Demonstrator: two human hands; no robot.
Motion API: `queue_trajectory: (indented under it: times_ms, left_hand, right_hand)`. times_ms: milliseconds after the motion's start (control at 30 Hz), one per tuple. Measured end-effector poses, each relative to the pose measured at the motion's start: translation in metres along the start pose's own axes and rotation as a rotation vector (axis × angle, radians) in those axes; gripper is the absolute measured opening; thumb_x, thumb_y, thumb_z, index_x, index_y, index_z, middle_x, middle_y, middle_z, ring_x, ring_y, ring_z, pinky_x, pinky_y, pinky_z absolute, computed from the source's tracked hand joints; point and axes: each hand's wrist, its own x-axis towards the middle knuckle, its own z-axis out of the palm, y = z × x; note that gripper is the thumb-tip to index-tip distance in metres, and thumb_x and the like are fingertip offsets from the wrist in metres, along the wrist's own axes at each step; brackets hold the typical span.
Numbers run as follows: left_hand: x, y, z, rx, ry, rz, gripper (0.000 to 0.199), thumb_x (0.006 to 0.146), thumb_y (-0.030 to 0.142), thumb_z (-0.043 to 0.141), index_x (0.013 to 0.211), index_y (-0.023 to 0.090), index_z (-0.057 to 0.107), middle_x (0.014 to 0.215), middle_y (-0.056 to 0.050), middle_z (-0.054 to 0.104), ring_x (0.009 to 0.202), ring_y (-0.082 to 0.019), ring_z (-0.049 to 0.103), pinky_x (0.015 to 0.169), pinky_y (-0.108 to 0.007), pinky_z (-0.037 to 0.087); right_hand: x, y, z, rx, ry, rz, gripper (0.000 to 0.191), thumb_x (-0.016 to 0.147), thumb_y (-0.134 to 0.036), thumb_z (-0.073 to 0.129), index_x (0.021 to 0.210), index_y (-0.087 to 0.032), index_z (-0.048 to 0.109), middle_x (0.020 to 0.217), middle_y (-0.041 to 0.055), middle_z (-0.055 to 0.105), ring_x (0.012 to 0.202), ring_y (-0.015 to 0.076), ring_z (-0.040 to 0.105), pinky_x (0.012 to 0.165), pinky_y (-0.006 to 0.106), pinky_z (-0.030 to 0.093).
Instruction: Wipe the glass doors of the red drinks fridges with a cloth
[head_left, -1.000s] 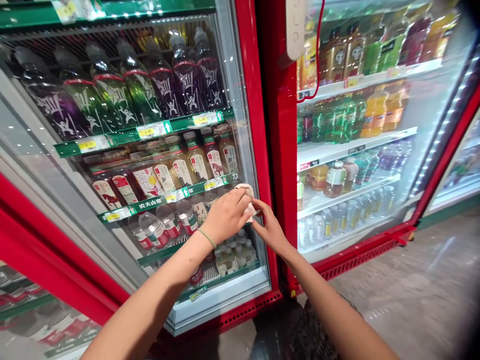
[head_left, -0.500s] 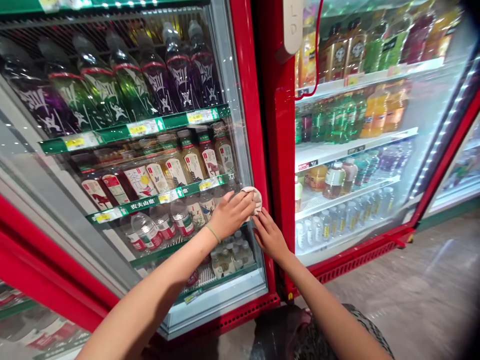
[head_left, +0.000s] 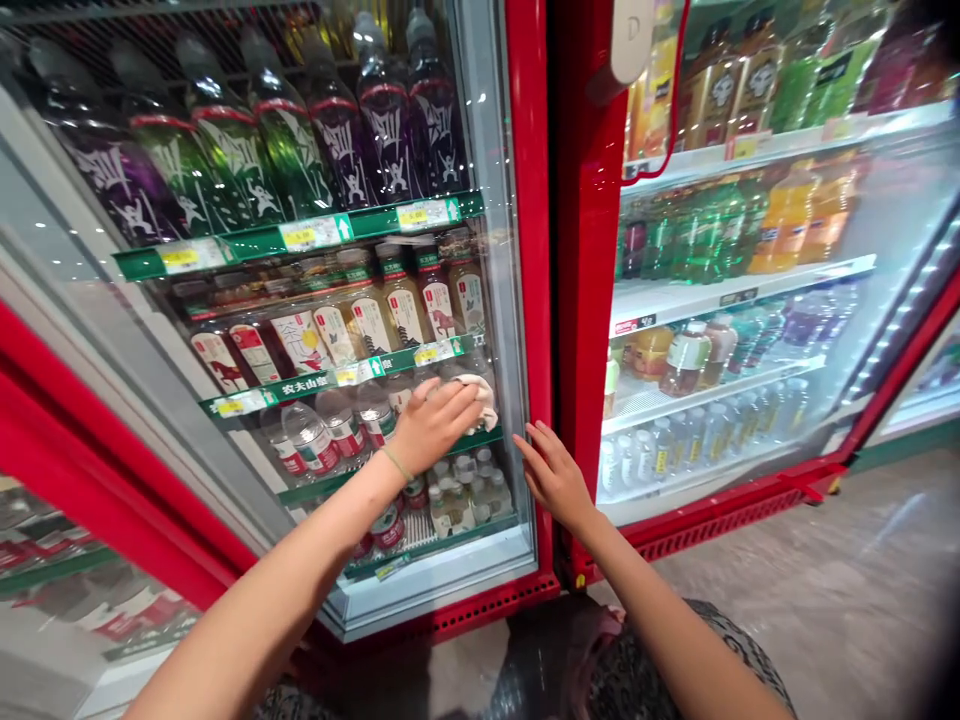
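Observation:
My left hand (head_left: pixel 436 422), with a thin band at the wrist, presses a pale cloth (head_left: pixel 480 402) flat on the glass door (head_left: pixel 491 300) of a red-framed fridge. Its fingers lie over the cloth, which sticks out past the fingertips. To the right, my right hand (head_left: pixel 553 472) rests at the door's red frame (head_left: pixel 531 250), fingers spread and holding nothing. Behind the glass stand rows of bottles, dark purple and green ones (head_left: pixel 386 130) on top and tea bottles (head_left: pixel 405 310) below.
A second red fridge (head_left: pixel 585 250) with lit shelves of drinks is on the right, a white handle piece (head_left: pixel 630 40) and red cord at its top. Part of another fridge (head_left: pixel 90 450) shows at lower left. The grey floor (head_left: pixel 780 580) is shiny.
My left hand and the cloth have slid left over the glass, away from the frame and from my right hand. The view has shifted slightly, and the fridges appear farther right.

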Motion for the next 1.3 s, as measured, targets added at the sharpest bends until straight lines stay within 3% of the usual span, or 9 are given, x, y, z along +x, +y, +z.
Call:
queue_trajectory:
  times_ms: [200, 433, 567, 667, 800, 900, 1133, 1233, 1300]
  left_hand:
    - [-0.043, -0.028, -0.029, 0.149, 0.322, -0.367, 0.028, 0.099, 0.023, 0.06, 0.125, 0.03, 0.067, 0.127, -0.007, 0.073, 0.122, -0.025, 0.066, 0.119, -0.056, 0.037]
    - [-0.081, -0.032, -0.018, -0.115, -0.109, 0.259, 0.02, 0.101, 0.02, 0.059, 0.114, 0.03, 0.071, 0.122, 0.003, 0.076, 0.116, -0.011, 0.07, 0.112, -0.036, 0.053]
    - [-0.076, -0.082, -0.056, 0.112, 0.209, -0.18, 0.031, 0.101, 0.021, 0.058, 0.127, 0.034, 0.067, 0.133, -0.003, 0.071, 0.129, -0.02, 0.064, 0.124, -0.054, 0.038]
    - [-0.09, -0.077, -0.047, 0.232, 0.363, -0.359, 0.035, 0.1, 0.018, 0.054, 0.13, 0.032, 0.066, 0.138, -0.007, 0.068, 0.134, -0.023, 0.06, 0.127, -0.061, 0.03]
    - [-0.136, -0.027, -0.005, 0.125, 0.059, 0.043, 0.037, 0.101, 0.019, 0.051, 0.134, 0.03, 0.063, 0.129, -0.001, 0.074, 0.123, -0.013, 0.067, 0.122, -0.046, 0.043]
    - [-0.153, -0.026, -0.009, 0.053, -0.115, 0.133, 0.04, 0.101, 0.025, 0.054, 0.14, 0.031, 0.059, 0.141, -0.001, 0.067, 0.13, -0.014, 0.063, 0.127, -0.044, 0.035]
    - [-0.135, -0.112, -0.079, 0.293, 0.368, -0.537, 0.046, 0.099, 0.021, 0.055, 0.144, 0.031, 0.057, 0.156, -0.009, 0.052, 0.151, -0.027, 0.043, 0.131, -0.062, 0.015]
    - [-0.155, -0.085, -0.061, 0.233, 0.464, -0.599, 0.047, 0.101, 0.014, 0.046, 0.146, 0.025, 0.054, 0.158, -0.012, 0.05, 0.154, -0.029, 0.036, 0.128, -0.067, 0.022]
    - [-0.175, -0.053, -0.042, 0.038, 0.224, -0.316, 0.048, 0.101, 0.013, 0.043, 0.148, 0.022, 0.05, 0.153, -0.014, 0.055, 0.147, -0.03, 0.047, 0.12, -0.065, 0.039]
  right_hand:
    - [0.004, -0.015, 0.013, 0.02, -0.002, -0.047, 0.074, 0.097, -0.012, 0.051, 0.164, -0.03, 0.027, 0.156, 0.0127, 0.05, 0.151, 0.032, 0.041, 0.117, 0.056, 0.05]
    - [0.014, -0.033, 0.035, 0.046, -0.041, -0.098, 0.076, 0.098, -0.016, 0.054, 0.166, -0.027, 0.021, 0.158, 0.0128, 0.049, 0.153, 0.033, 0.037, 0.118, 0.055, 0.048]
    - [0.012, -0.035, 0.047, 0.009, -0.016, -0.089, 0.079, 0.098, -0.017, 0.056, 0.167, -0.026, 0.019, 0.159, 0.0138, 0.048, 0.153, 0.034, 0.037, 0.118, 0.056, 0.048]
    - [0.011, -0.038, 0.055, -0.003, 0.013, -0.064, 0.081, 0.097, -0.018, 0.058, 0.167, -0.027, 0.018, 0.163, 0.0132, 0.043, 0.153, 0.0353, 0.036, 0.119, 0.059, 0.046]
    - [0.009, -0.039, 0.057, -0.031, 0.019, -0.075, 0.085, 0.096, -0.019, 0.061, 0.167, -0.026, 0.016, 0.165, 0.0143, 0.038, 0.154, 0.0372, 0.033, 0.119, 0.061, 0.045]
    - [0.008, -0.035, 0.054, -0.029, -0.027, -0.096, 0.084, 0.097, -0.018, 0.059, 0.167, -0.027, 0.015, 0.165, 0.0131, 0.039, 0.154, 0.0365, 0.035, 0.119, 0.06, 0.046]
    - [0.006, -0.032, 0.058, -0.043, -0.021, -0.095, 0.084, 0.096, -0.018, 0.058, 0.167, -0.028, 0.015, 0.168, 0.0117, 0.034, 0.153, 0.0376, 0.036, 0.117, 0.06, 0.047]
    - [0.006, -0.035, 0.063, -0.064, 0.008, -0.084, 0.086, 0.095, -0.019, 0.06, 0.167, -0.029, 0.014, 0.169, 0.0116, 0.031, 0.153, 0.0381, 0.036, 0.118, 0.06, 0.047]
    - [0.006, -0.037, 0.065, -0.075, 0.032, -0.088, 0.087, 0.094, -0.019, 0.061, 0.167, -0.028, 0.015, 0.169, 0.0121, 0.031, 0.153, 0.0381, 0.035, 0.118, 0.06, 0.046]
